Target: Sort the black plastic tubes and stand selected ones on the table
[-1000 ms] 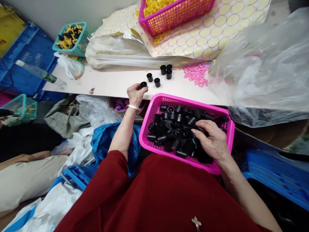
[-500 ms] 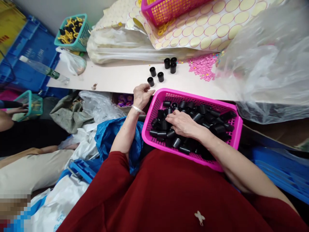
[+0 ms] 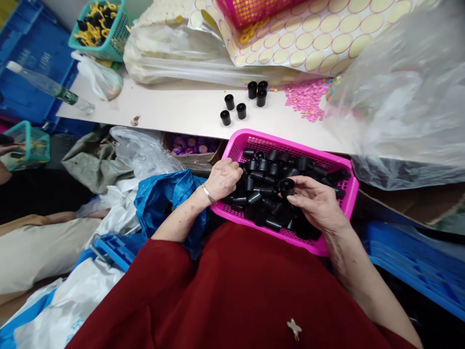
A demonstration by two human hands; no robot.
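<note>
A pink plastic basket (image 3: pixel 279 138) in front of me is filled with small black plastic cups (image 3: pixel 254 198). Between thumb and fingers, my right hand (image 3: pixel 317 201) holds one black cup (image 3: pixel 286 186) above the others, its round end facing up. My left hand (image 3: pixel 225 178) is at the basket's left rim with its fingers curled in; whatever they hold is hidden. Beyond the basket, several black cups (image 3: pixel 241 111) stand upright on the white table (image 3: pixel 174 109).
Pink beads (image 3: pixel 307 99) lie beside a large clear plastic bag (image 3: pixel 407 97) at right. Further left are a bottle (image 3: pixel 54 89) and a green basket (image 3: pixel 105 46) of yellow and black pieces. Another person's hand (image 3: pixel 7 148) is at far left.
My left hand has come down from the table edge to the basket's left side. My right hand has lifted a black cup from the pile and moved right.
</note>
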